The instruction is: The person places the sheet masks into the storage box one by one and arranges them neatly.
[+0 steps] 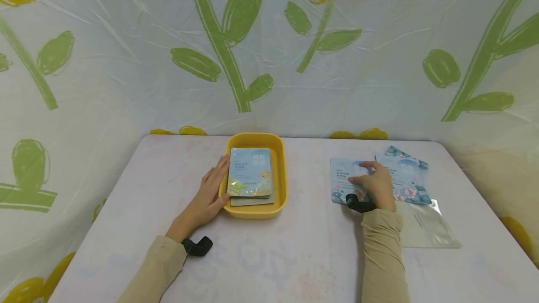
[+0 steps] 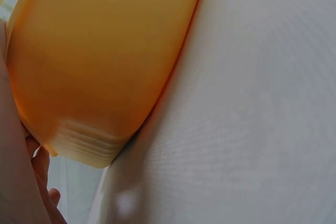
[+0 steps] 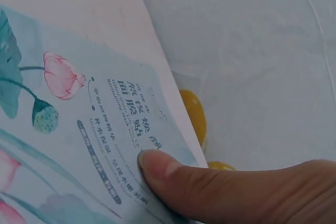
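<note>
In the head view my left hand rests against the left rim of a yellow plastic tray, its fingers fairly straight along the side. Inside the tray lies a small stack of sheet mask packets, a light blue one on top. My right hand pinches a pale blue lotus-printed sheet mask packet by its right side, thumb on the printed face in the right wrist view. Its fingers behind the packet are hidden there. The left wrist view shows the tray's outer wall close up.
Just right of my right hand, more floral blue packets overlap on the table. A pale silvery packet lies partly under them. Behind the white table hangs a flower-printed cloth.
</note>
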Demonstrator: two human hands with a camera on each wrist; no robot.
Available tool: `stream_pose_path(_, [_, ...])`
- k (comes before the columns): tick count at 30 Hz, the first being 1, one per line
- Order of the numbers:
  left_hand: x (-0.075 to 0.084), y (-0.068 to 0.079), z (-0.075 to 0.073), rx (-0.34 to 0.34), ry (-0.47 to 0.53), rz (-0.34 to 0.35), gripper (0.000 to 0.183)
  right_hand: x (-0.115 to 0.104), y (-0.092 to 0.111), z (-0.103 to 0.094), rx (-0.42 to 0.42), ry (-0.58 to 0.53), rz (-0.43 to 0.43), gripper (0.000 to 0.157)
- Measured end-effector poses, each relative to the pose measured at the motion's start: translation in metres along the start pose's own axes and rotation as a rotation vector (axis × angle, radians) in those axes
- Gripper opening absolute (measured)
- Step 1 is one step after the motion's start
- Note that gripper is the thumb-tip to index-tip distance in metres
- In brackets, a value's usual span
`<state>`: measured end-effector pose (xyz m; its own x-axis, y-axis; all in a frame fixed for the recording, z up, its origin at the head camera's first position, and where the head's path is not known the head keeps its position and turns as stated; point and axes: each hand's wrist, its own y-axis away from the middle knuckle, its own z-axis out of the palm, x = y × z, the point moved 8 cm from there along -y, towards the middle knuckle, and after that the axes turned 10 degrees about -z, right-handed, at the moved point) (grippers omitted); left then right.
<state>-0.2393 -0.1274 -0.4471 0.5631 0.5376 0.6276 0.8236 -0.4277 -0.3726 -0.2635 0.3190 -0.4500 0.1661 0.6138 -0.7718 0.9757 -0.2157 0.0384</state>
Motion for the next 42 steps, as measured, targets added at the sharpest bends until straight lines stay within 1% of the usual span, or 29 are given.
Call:
stream_pose_path(2, [0.000,0.000,0.000,-0.002,-0.005,-0.002,0.076,0.001,0.000,0.001,0.006,-0.050,-0.028,0.063])
stream_pose_path(4, [-0.001,0.000,0.001,0.000,-0.002,-0.003,0.076,0.001,-0.001,0.003,0.002,-0.103,-0.051,0.061])
stream_pose_path(8, [0.000,0.000,0.001,0.002,-0.004,0.002,0.075,0.002,-0.002,0.004,-0.021,-0.161,-0.093,0.060])
stream_pose_path(11, [0.001,-0.001,0.000,0.003,-0.001,0.005,0.075,0.000,-0.002,0.006,-0.045,-0.182,-0.111,0.060])
stream_pose_path(18, [0.002,-0.001,0.000,-0.004,0.001,-0.001,0.076,-0.005,-0.001,0.009,-0.069,-0.304,-0.088,0.060])
stream_pose_path(25, [0.003,-0.001,-0.001,-0.008,0.001,-0.007,0.076,-0.008,-0.006,0.011,-0.025,-0.424,-0.066,0.060])
stream_pose_path(29, [0.002,-0.001,-0.001,-0.003,-0.004,0.001,0.075,-0.012,-0.008,0.013,-0.011,-0.481,-0.076,0.060])
stream_pose_path(33, [0.002,-0.002,0.000,-0.001,-0.011,0.002,0.075,-0.018,-0.009,0.017,0.002,-0.618,-0.105,0.059])
stream_pose_path(37, [0.001,-0.002,0.000,-0.003,-0.015,-0.009,0.075,-0.030,-0.009,0.022,0.018,-0.791,-0.140,0.059])
stream_pose_path(38, [0.001,-0.001,0.000,-0.003,-0.013,-0.012,0.075,-0.034,-0.009,0.024,0.016,-0.820,-0.155,0.058])
stream_pose_path(42, [0.002,-0.001,0.000,-0.007,-0.007,-0.019,0.075,-0.048,-0.008,0.031,-0.002,-0.928,-0.174,0.058])
